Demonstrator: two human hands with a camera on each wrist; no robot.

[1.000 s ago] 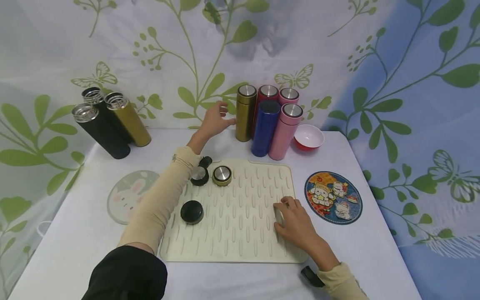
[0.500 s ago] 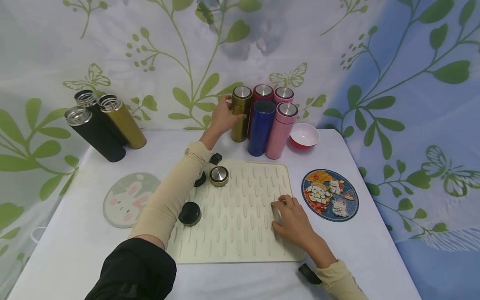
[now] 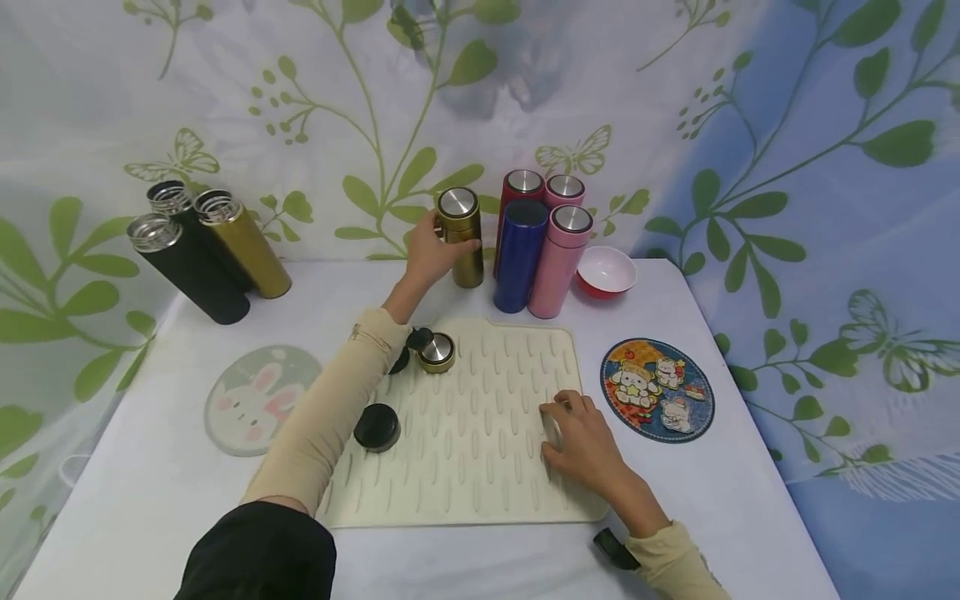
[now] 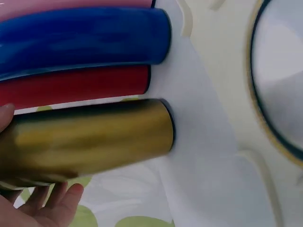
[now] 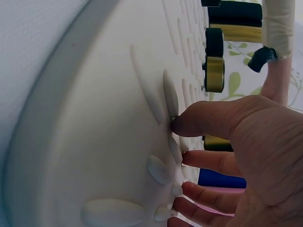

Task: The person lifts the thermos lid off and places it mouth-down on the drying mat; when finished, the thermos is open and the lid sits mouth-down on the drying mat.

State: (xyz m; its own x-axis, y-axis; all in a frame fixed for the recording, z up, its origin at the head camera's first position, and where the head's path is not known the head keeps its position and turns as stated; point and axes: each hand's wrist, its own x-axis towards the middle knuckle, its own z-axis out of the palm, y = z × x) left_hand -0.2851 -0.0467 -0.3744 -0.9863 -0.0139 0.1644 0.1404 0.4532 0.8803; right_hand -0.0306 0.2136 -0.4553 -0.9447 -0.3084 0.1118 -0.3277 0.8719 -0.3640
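My left hand (image 3: 431, 254) grips a gold thermos bottle (image 3: 461, 223) with a steel-topped lid, thumb on one side and fingers on the other. In the left wrist view the gold bottle (image 4: 94, 139) lies across the palm side, beside a red and a blue bottle. Whether its base touches the table I cannot tell. My right hand (image 3: 588, 442) rests on the right side of a cream ribbed mat (image 3: 480, 433). The right wrist view shows that hand (image 5: 255, 161) with loosely bent fingers, thumb tip on the mat, holding nothing.
Red (image 3: 512, 197), blue (image 3: 521, 258) and pink (image 3: 557, 267) bottles stand close together, beside a red-and-white bowl (image 3: 606, 271). Lidless black (image 3: 195, 275) and gold (image 3: 251, 254) bottles stand far left. A black lid (image 3: 377, 427) and a gold-rimmed lid (image 3: 437, 352) lie on the mat. Round coasters (image 3: 657, 389) flank it.
My left hand reached right to the gold bottle, took hold of it and moved it left, away from the red and blue bottles. The right hand stayed on the mat.
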